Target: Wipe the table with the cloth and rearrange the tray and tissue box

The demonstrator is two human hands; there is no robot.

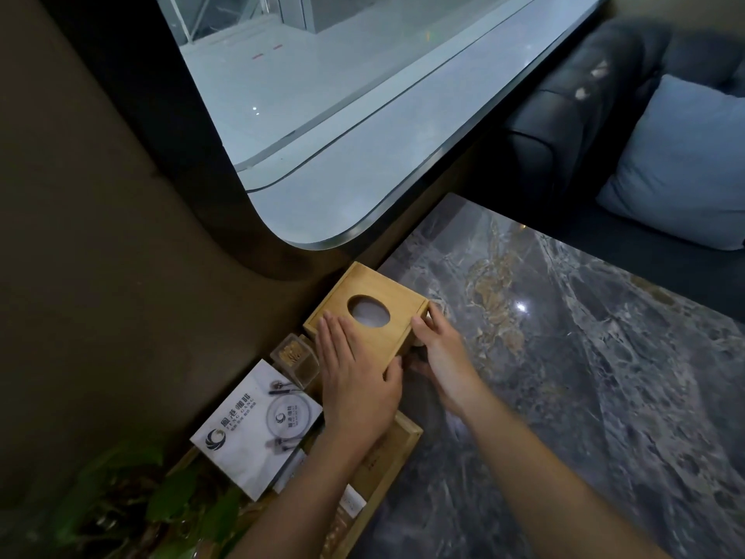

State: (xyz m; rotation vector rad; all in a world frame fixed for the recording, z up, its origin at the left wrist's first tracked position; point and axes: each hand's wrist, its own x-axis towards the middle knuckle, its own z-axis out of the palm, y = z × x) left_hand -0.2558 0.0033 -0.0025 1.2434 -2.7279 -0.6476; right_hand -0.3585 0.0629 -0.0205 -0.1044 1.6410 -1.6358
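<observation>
head view: your left hand [354, 381] lies flat and open on the tissue box [371, 312], steadying it, while your right hand [437, 351] curls around its right side. the tray [397, 449] is just below it; no cloth visible.

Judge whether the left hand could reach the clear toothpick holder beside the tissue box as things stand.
Probably yes: the left hand lies flat on the tissue box, right beside the toothpick holder, with nothing between them.
</observation>
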